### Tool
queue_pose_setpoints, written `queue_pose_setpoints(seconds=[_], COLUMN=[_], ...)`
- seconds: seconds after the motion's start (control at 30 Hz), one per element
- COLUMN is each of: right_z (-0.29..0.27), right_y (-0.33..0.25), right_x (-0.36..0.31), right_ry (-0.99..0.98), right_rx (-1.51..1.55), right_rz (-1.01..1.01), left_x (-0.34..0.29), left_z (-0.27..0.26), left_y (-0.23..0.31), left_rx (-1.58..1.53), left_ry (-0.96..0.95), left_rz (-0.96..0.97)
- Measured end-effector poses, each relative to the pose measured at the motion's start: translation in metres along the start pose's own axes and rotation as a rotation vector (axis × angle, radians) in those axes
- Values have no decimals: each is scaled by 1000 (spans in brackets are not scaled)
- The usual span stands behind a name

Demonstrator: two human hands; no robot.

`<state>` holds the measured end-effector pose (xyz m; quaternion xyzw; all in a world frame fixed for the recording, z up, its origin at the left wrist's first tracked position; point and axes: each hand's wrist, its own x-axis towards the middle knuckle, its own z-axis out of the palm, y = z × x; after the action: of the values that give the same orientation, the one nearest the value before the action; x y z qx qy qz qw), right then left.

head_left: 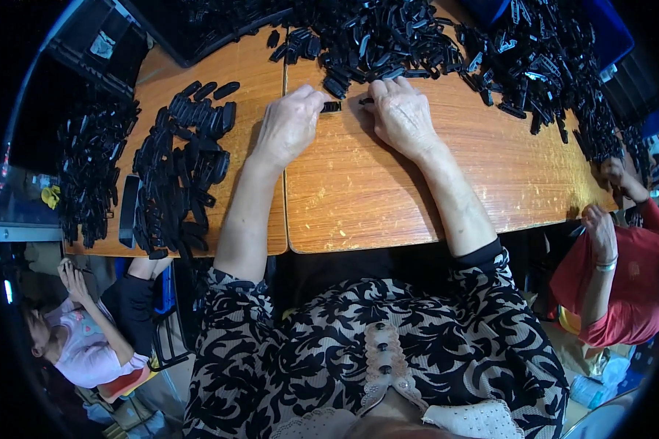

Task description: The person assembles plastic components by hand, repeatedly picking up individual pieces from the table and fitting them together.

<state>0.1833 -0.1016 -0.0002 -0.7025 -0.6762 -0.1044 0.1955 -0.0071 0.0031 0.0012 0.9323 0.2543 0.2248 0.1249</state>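
Observation:
My left hand (293, 124) is closed, its fingertips pinching a small black plastic part (332, 107) just above the wooden table (359, 190). Across a short gap, my right hand (403, 117) has its fingers curled together. The dark tip of a second small black piece (366, 101) sticks out from them; most of it is hidden. Right behind both hands spreads a loose heap of slim black plastic parts (381, 40). To the left of my left forearm lies another pile of elongated black parts (176, 161).
A long dark flat object (129, 211) lies beside the left pile, with more black parts (88, 168) beyond it. Further parts (542, 66) cover the table's right side. Dark crates (99, 44) stand at the back left. People work at the left (95, 336) and right (615, 278).

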Motion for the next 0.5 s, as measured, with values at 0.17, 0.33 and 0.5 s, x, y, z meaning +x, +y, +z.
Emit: queue_pose_setpoints(seconds=[0.17, 0.33, 0.5], right_z=[0, 6, 6], right_y=[-6, -11, -8], right_x=[0, -1, 0], right_ry=[104, -179, -359], right_rx=[496, 1188, 1170], right_rz=[68, 230, 325], left_x=[0, 0, 0], left_z=[4, 9, 11], left_y=[8, 8, 7], left_rx=[-356, -566, -523], left_ry=[36, -18, -35], left_rz=[-145, -172, -115])
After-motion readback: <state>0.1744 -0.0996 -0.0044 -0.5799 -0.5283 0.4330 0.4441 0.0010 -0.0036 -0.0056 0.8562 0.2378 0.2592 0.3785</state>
